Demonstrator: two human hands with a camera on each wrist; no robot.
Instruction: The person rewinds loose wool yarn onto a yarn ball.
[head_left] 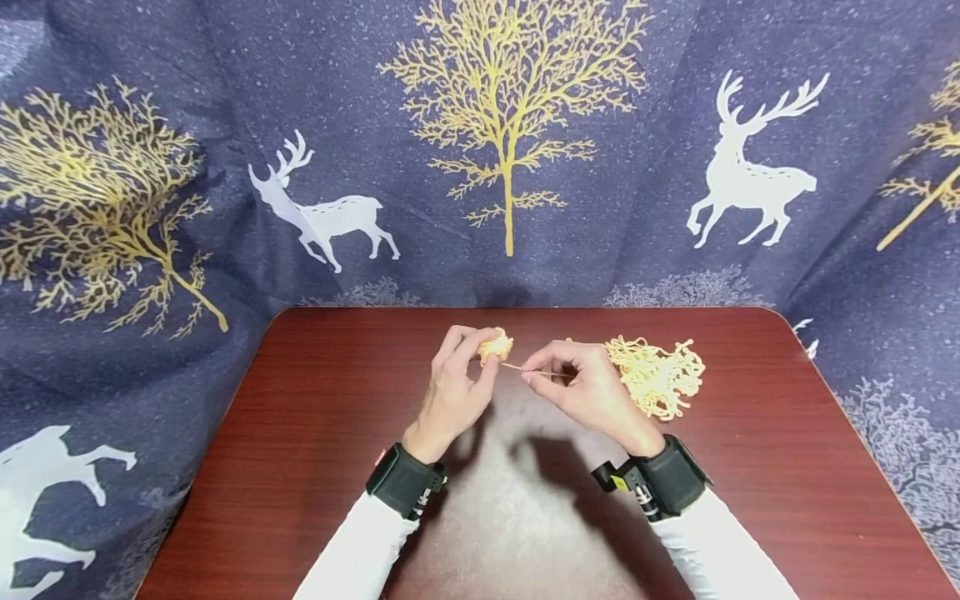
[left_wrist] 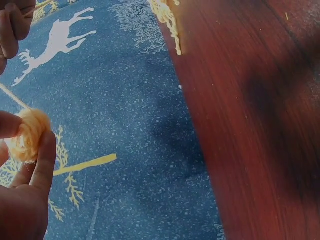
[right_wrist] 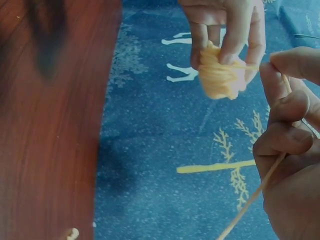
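Note:
A small ball of pale yellow yarn is gripped between the thumb and fingers of my left hand, above the table. From the ball a single strand runs across to my right hand, where thumb and forefinger pinch it. In the right wrist view the strand passes through the curled fingers of that hand and trails down out of the frame. A loose, tangled heap of the same yarn lies on the table just right of my right hand, which hides part of it.
The reddish-brown wooden table has rounded far corners. Behind it and at both sides hangs a dark blue cloth printed with white deer and yellow trees. Each wrist wears a black strap with a camera device.

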